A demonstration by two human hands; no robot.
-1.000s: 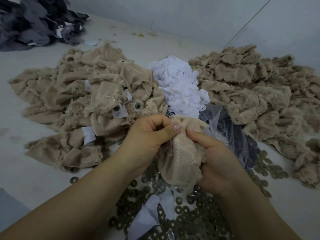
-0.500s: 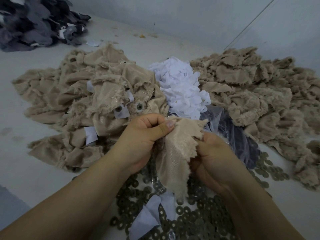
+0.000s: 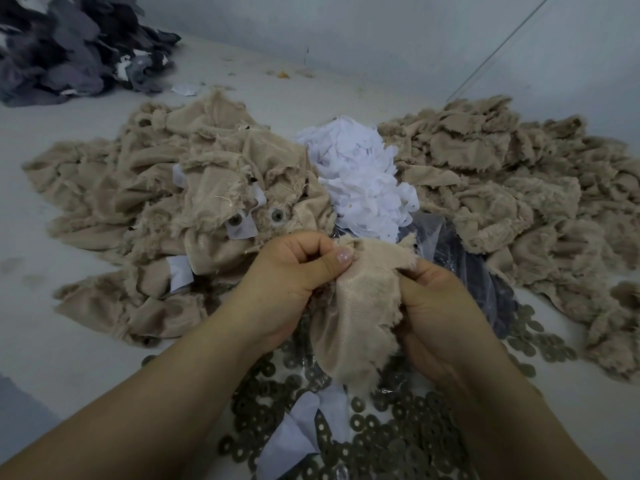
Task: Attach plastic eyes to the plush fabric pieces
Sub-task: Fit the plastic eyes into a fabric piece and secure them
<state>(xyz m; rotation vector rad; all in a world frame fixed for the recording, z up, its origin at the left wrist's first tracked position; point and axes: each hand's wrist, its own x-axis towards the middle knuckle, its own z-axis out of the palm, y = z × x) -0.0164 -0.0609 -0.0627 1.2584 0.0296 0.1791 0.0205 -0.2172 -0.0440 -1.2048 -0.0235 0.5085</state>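
A beige plush fabric piece (image 3: 360, 306) hangs between my hands, woven backing side up, over a heap of dark round washers (image 3: 391, 434). My left hand (image 3: 291, 285) pinches its top left edge between thumb and curled fingers. My right hand (image 3: 440, 313) grips its right edge, fingers tucked under the cloth. No plastic eye shows in either hand. On the left beige pile (image 3: 166, 209), a fitted eye (image 3: 277, 215) and another (image 3: 236, 220) sit in fabric just beyond my left hand.
A mound of white fabric cutouts (image 3: 363, 181) lies in the middle. A second beige pile (image 3: 519, 202) spreads to the right. A clear plastic bag of dark parts (image 3: 460, 265) lies behind my right hand. Grey fabric scraps (image 3: 65, 43) fill the far left corner.
The fabric piece has been spread wider between my hands, and my right hand has shifted from pinching its top to gripping its right edge lower down.
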